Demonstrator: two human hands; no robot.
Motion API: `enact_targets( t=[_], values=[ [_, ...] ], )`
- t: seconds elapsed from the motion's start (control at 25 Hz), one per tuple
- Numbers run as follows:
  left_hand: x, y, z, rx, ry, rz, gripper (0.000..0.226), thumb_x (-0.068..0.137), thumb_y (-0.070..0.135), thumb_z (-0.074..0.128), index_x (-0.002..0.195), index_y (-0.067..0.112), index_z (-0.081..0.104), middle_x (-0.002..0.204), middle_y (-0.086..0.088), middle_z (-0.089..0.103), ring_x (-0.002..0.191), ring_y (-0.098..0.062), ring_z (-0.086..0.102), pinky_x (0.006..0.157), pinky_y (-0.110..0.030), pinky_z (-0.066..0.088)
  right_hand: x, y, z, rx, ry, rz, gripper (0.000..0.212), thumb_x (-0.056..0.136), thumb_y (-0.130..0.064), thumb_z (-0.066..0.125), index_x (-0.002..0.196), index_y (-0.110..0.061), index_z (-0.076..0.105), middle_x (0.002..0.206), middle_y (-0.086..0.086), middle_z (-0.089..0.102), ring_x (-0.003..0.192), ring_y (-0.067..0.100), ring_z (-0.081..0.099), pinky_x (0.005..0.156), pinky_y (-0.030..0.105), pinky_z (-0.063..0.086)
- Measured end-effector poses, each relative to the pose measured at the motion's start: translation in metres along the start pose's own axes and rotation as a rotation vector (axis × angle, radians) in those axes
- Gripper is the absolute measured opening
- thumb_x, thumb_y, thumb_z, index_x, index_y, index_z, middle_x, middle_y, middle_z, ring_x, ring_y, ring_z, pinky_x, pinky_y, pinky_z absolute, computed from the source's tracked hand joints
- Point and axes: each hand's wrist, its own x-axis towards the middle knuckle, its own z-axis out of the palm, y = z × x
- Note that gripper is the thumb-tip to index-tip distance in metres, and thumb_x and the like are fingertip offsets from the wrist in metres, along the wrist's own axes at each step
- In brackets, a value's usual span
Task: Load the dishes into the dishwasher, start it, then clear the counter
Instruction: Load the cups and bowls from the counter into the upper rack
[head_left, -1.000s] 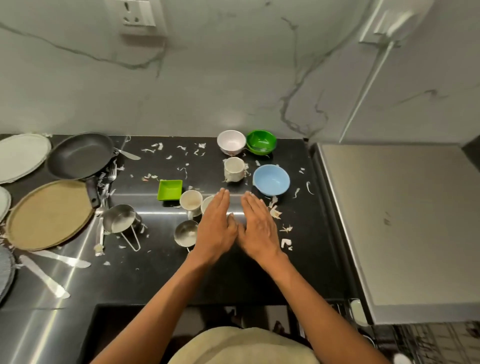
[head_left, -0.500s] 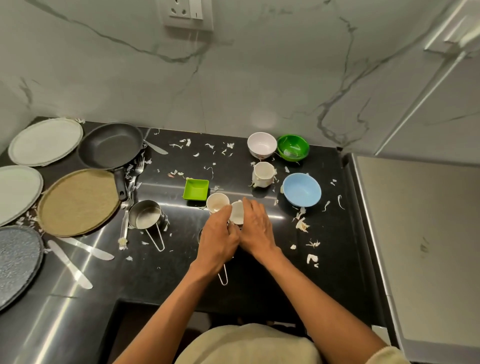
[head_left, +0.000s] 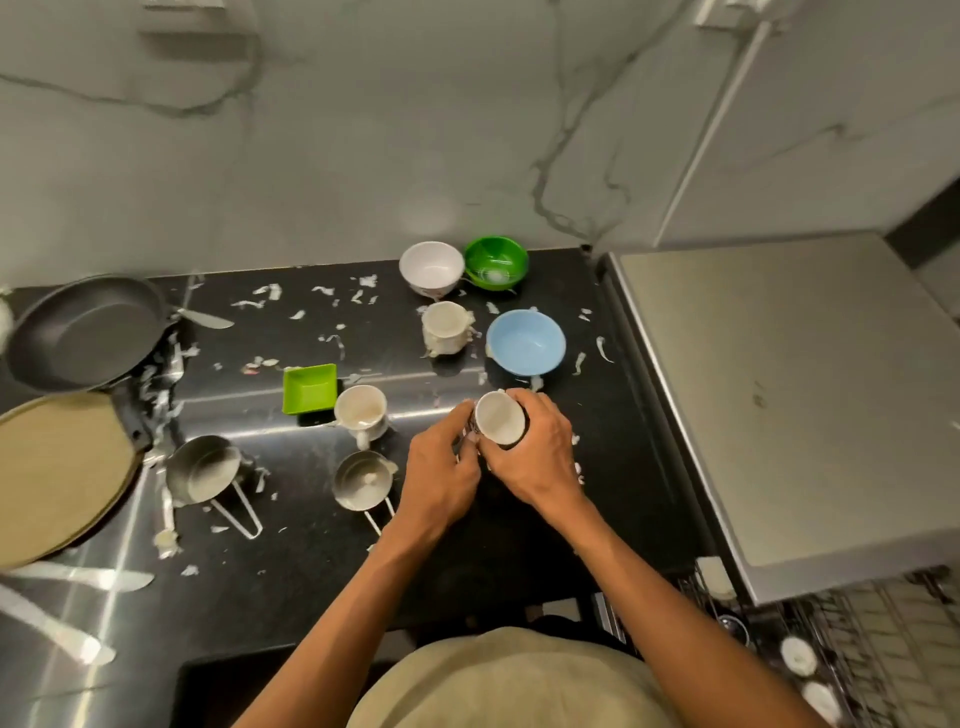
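Now, from the left, the pan (head_left: 85, 332) sat on the black tabletop (head_left: 291, 525) with its handle pointing toward the viewer, beside the tan plate (head_left: 57, 478). Two knives (head_left: 78, 577) lay below them, long axes running left to right. Two steel cups (head_left: 202, 470) stood further right, wire handles pointing toward the viewer. The green tray (head_left: 310, 388) sat just beside a mug (head_left: 361, 410) standing upright, mouth up.

In the middle, the left hand (head_left: 441, 470) had its fingers curled against the side of the cup (head_left: 500, 425); I could not tell whether it pinched a handle. The right hand (head_left: 535, 457) wrapped its fingers round the cup's body. The cup was tilted, mouth facing up and toward the camera, its long axis leaning away from upright. It looked raised off the tabletop, just below the blue bowl (head_left: 525, 343).

Behind stood another mug (head_left: 445, 328), the white bowl (head_left: 431, 269) and the green bowl (head_left: 496, 262), the last two touching. White scraps (head_left: 358, 291) littered the tabletop. At the lower right, a dishwasher rack (head_left: 857, 639) showed.

A second earlier both hands lay flat, fingers straight, side by side on the tabletop. Half a second earlier they had closed on the cup, which was further left, near the mug. Since then the cup had shifted right and tipped.
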Motion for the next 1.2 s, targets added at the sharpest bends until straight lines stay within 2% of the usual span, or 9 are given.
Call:
enact_targets(
  t=[0.08,0.2,0.32,0.44,0.6,0.76,1.0,1.12,1.2],
  values=[
    [0.001,0.008,0.021,-0.09,-0.105,-0.019,0.045,0.097,0.007,0.055,0.119,0.046,0.06,0.106,0.038,0.064,0.108,0.016,0.058,0.092,-0.009,0.044,-0.012,0.014,-0.026,0.064,0.067,0.051,0.059,0.065,-0.048,0.086,0.114,-0.025,0.063,0.109,-0.009,0.064,0.098,0.008,0.063,0.085,0.034,0.056],
    [0.001,0.02,0.06,-0.208,-0.311,-0.035,0.031,0.102,0.024,0.054,0.132,0.029,0.063,0.125,0.016,0.067,0.121,0.001,0.058,0.104,-0.03,0.048,-0.04,0.035,-0.073,0.193,0.19,0.177,0.061,0.061,-0.047,0.091,0.112,-0.026,0.064,0.107,-0.013,0.069,0.094,0.004,0.068,0.079,0.027,0.059],
    [-0.004,0.034,0.103,-0.306,-0.489,-0.03,0.031,0.1,0.023,0.057,0.13,0.022,0.064,0.123,0.005,0.069,0.118,-0.014,0.063,0.102,-0.045,0.051,-0.07,0.06,-0.116,0.353,0.252,0.324,0.059,0.063,-0.029,0.095,0.113,-0.022,0.064,0.104,-0.011,0.07,0.093,0.003,0.069,0.076,0.022,0.059],
    [-0.019,0.05,0.147,-0.419,-0.641,-0.108,0.033,0.095,0.015,0.063,0.127,0.019,0.063,0.121,-0.002,0.069,0.115,-0.024,0.064,0.097,-0.051,0.054,-0.102,0.095,-0.152,0.497,0.343,0.442,0.056,0.061,-0.014,0.094,0.111,-0.017,0.067,0.104,-0.001,0.073,0.096,0.016,0.071,0.08,0.033,0.061],
    [-0.052,0.082,0.208,-0.395,-0.745,-0.174,0.032,0.092,0.003,0.066,0.122,0.013,0.063,0.108,-0.005,0.072,0.101,-0.024,0.069,0.087,-0.044,0.059,-0.151,0.143,-0.199,0.651,0.424,0.543,0.054,0.06,-0.011,0.085,0.111,-0.012,0.068,0.105,0.009,0.075,0.098,0.027,0.072,0.082,0.039,0.06],
    [-0.089,0.102,0.266,-0.216,-0.737,-0.175,0.037,0.08,0.012,0.082,0.114,0.014,0.068,0.099,-0.004,0.076,0.087,-0.022,0.073,0.076,-0.038,0.06,-0.203,0.185,-0.245,0.611,0.374,0.578,0.059,0.07,-0.001,0.087,0.122,-0.016,0.065,0.113,0.005,0.072,0.105,0.019,0.069,0.093,0.043,0.058],
    [-0.147,0.13,0.35,0.071,-0.721,-0.033,0.045,0.062,0.019,0.095,0.097,0.024,0.067,0.09,0.007,0.072,0.078,0.001,0.07,0.071,-0.018,0.058,-0.267,0.255,-0.277,0.19,0.344,0.588,0.074,0.065,-0.026,0.088,0.132,-0.033,0.057,0.129,-0.009,0.06,0.119,0.01,0.058,0.095,0.039,0.055],
    [-0.18,0.132,0.404,0.207,-0.769,0.059,0.042,0.058,0.018,0.095,0.09,0.026,0.069,0.08,0.013,0.068,0.068,0.012,0.063,0.065,-0.005,0.048,-0.294,0.284,-0.278,-0.068,0.406,0.602,0.079,0.058,-0.023,0.085,0.132,-0.02,0.057,0.134,0.001,0.048,0.123,0.021,0.049,0.097,0.037,0.052],
    [-0.198,0.124,0.43,0.274,-0.806,0.097,0.043,0.056,0.019,0.094,0.092,0.026,0.071,0.085,0.008,0.067,0.073,0.002,0.066,0.07,-0.015,0.054,-0.309,0.302,-0.269,-0.15,0.448,0.628,0.08,0.055,-0.024,0.085,0.13,-0.013,0.06,0.131,0.005,0.048,0.118,0.026,0.05,0.091,0.041,0.053]
  ],
)
